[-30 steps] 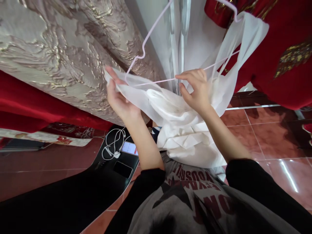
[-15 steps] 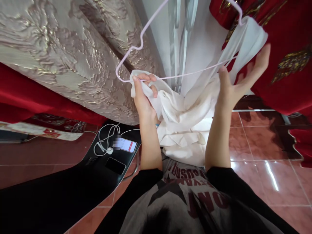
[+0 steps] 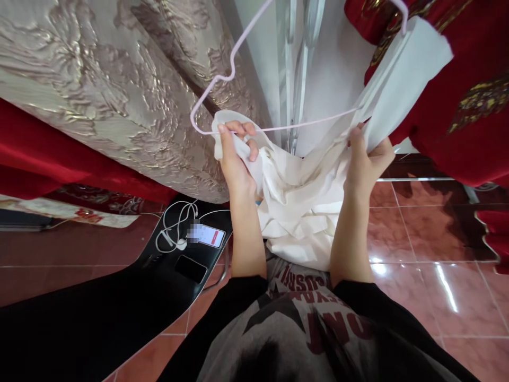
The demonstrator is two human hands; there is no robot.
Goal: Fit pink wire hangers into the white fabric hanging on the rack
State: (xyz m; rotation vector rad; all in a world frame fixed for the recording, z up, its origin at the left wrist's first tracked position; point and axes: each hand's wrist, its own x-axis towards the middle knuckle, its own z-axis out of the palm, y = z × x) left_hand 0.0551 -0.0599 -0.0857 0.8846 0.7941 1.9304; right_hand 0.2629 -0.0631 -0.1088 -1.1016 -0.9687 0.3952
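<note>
A white garment [image 3: 302, 201] hangs bunched in front of me, partly draped over a thin pale pink wire hanger [image 3: 238, 63]. My left hand [image 3: 234, 154] is closed on a gathered fold of the white cloth right at the hanger's lower left corner. My right hand [image 3: 363, 162] grips the cloth's other side, where a band of it runs up to the hanger's right shoulder. The cloth's lower part sags against my grey printed shirt.
A gold-embroidered fabric [image 3: 99, 90] hangs at the left, red embroidered garments [image 3: 469, 90] at the right. A black chair [image 3: 170, 265] below holds a phone [image 3: 209, 235], a white cable [image 3: 175, 233] and a dark device. The floor is glossy red tile [image 3: 429, 239].
My right hand, open and raised half a second ago, has come down and closed on the white cloth. My left hand keeps its grip near the hanger's corner.
</note>
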